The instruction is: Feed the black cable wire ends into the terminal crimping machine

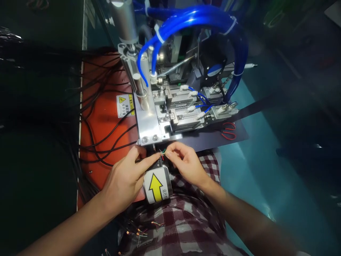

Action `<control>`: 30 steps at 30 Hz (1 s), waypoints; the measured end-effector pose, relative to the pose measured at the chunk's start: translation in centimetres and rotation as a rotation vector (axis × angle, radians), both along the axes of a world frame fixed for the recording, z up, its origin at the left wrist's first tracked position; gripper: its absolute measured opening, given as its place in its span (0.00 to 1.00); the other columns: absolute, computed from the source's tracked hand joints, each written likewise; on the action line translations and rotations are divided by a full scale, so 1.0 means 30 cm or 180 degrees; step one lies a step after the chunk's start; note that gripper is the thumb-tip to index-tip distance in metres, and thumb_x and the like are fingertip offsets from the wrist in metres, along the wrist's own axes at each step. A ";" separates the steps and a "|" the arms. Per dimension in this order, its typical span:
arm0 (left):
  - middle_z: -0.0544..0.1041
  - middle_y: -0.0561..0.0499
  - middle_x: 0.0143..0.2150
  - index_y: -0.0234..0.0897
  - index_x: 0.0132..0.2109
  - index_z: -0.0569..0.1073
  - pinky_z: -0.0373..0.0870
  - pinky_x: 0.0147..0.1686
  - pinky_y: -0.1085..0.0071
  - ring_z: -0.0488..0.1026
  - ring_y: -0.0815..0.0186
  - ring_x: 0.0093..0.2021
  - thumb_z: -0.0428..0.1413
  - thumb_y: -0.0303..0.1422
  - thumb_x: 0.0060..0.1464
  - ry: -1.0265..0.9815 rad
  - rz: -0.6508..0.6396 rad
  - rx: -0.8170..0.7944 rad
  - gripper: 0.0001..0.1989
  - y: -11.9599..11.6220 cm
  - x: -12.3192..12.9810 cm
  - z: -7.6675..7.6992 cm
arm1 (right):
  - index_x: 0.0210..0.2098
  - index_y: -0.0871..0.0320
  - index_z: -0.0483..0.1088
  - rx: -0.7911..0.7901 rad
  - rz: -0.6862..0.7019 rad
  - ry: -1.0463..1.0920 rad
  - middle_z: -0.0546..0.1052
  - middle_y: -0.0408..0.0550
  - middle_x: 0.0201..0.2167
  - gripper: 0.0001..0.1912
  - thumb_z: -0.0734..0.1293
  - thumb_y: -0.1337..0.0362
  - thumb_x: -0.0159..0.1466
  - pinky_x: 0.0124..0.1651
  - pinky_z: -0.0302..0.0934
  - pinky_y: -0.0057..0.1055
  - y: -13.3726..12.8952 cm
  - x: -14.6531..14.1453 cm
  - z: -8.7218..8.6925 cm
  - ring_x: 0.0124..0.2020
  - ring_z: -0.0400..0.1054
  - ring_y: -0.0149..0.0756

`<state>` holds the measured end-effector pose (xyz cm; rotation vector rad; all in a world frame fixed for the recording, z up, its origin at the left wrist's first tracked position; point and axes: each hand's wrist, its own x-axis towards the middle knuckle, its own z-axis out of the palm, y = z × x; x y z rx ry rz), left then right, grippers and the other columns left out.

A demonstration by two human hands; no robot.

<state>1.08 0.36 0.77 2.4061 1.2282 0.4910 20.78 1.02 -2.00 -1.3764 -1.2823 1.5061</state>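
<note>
Thin coloured wires [163, 154], with green and red among them, stick out at the front edge of a metal machine [149, 128]. My right hand [185, 161] pinches the wire ends between thumb and index finger. From the other side, my left hand [126, 174] reaches in, its index finger stretched out to touch the wires and its other fingers bent near the machine's edge. Just below the fingertips is a white block with a yellow arrow [156, 185].
Black cables [93, 142] run across the orange surface [106, 119] on the left. Blue hoses [197, 16] arch above the machine. Red-handled scissors [229, 131] lie at its right. More stripped cable ends [138, 233] rest near the checked cloth [186, 220].
</note>
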 end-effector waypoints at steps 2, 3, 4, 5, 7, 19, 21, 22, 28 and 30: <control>0.65 0.46 0.38 0.35 0.53 0.72 0.69 0.28 0.70 0.67 0.65 0.32 0.47 0.20 0.55 0.0009 0.0017 0.0044 0.21 0.001 0.001 -0.004 | 0.28 0.59 0.66 0.0017 -0.0003 -0.0020 0.62 0.38 0.20 0.07 0.63 0.63 0.61 0.23 0.49 0.27 -0.001 -0.001 0.001 0.20 0.54 0.28; 0.65 0.46 0.38 0.35 0.54 0.72 0.70 0.29 0.69 0.67 0.65 0.32 0.47 0.20 0.55 0.0015 0.0021 0.0064 0.21 0.002 0.001 -0.006 | 0.28 0.59 0.66 0.0022 -0.0004 -0.0024 0.62 0.38 0.20 0.07 0.63 0.63 0.61 0.23 0.49 0.27 -0.001 -0.003 0.001 0.20 0.54 0.28; 0.65 0.46 0.39 0.36 0.54 0.72 0.70 0.29 0.69 0.67 0.65 0.33 0.47 0.20 0.55 0.0021 0.0026 0.0077 0.21 0.002 0.001 -0.009 | 0.28 0.59 0.66 0.0030 -0.0009 -0.0027 0.62 0.38 0.20 0.07 0.63 0.63 0.61 0.22 0.49 0.27 -0.001 -0.004 0.001 0.20 0.54 0.28; 0.65 0.45 0.39 0.36 0.54 0.72 0.71 0.30 0.68 0.68 0.64 0.33 0.47 0.20 0.55 0.0029 0.0026 0.0079 0.21 0.002 0.000 -0.011 | 0.28 0.59 0.66 0.0043 -0.0013 -0.0027 0.62 0.38 0.20 0.07 0.63 0.63 0.61 0.22 0.49 0.27 -0.002 -0.005 0.001 0.20 0.54 0.28; 0.65 0.45 0.40 0.36 0.54 0.72 0.72 0.31 0.66 0.68 0.63 0.35 0.47 0.20 0.55 0.0037 0.0029 0.0055 0.21 0.000 -0.001 -0.013 | 0.29 0.59 0.66 0.0084 -0.0028 -0.0044 0.62 0.38 0.20 0.07 0.63 0.63 0.62 0.22 0.49 0.27 -0.004 -0.007 0.000 0.20 0.54 0.28; 0.65 0.46 0.37 0.34 0.53 0.73 0.71 0.29 0.68 0.68 0.65 0.32 0.47 0.22 0.57 -0.0012 0.0028 0.0150 0.19 -0.004 -0.003 -0.014 | 0.30 0.57 0.65 0.0530 -0.0170 -0.0200 0.66 0.41 0.26 0.05 0.62 0.67 0.63 0.26 0.53 0.27 -0.026 -0.012 -0.026 0.23 0.57 0.28; 0.65 0.46 0.36 0.34 0.53 0.73 0.70 0.27 0.69 0.67 0.66 0.30 0.47 0.23 0.58 -0.0022 0.0060 0.0190 0.18 -0.006 -0.003 -0.015 | 0.30 0.57 0.65 0.0568 -0.0185 -0.0223 0.66 0.41 0.26 0.05 0.62 0.67 0.64 0.26 0.54 0.27 -0.027 -0.014 -0.025 0.24 0.57 0.28; 0.65 0.46 0.35 0.34 0.53 0.73 0.69 0.26 0.69 0.67 0.66 0.29 0.47 0.24 0.58 -0.0019 0.0072 0.0212 0.18 -0.007 -0.003 -0.016 | 0.30 0.57 0.65 0.0575 -0.0186 -0.0232 0.66 0.41 0.27 0.05 0.61 0.67 0.64 0.26 0.54 0.27 -0.027 -0.014 -0.025 0.24 0.57 0.28; 0.66 0.45 0.37 0.34 0.53 0.73 0.70 0.28 0.69 0.68 0.65 0.31 0.47 0.26 0.59 0.0016 0.0074 0.0194 0.17 -0.005 0.002 -0.018 | 0.30 0.57 0.65 0.0619 -0.0192 -0.0282 0.66 0.41 0.27 0.05 0.61 0.67 0.64 0.27 0.54 0.27 -0.029 -0.015 -0.024 0.24 0.57 0.28; 0.66 0.45 0.37 0.34 0.53 0.72 0.70 0.28 0.69 0.68 0.65 0.32 0.47 0.26 0.59 0.0025 0.0064 0.0206 0.17 -0.004 0.003 -0.019 | 0.30 0.57 0.65 0.0638 -0.0186 -0.0306 0.66 0.41 0.27 0.05 0.61 0.67 0.64 0.27 0.53 0.27 -0.028 -0.015 -0.026 0.24 0.57 0.28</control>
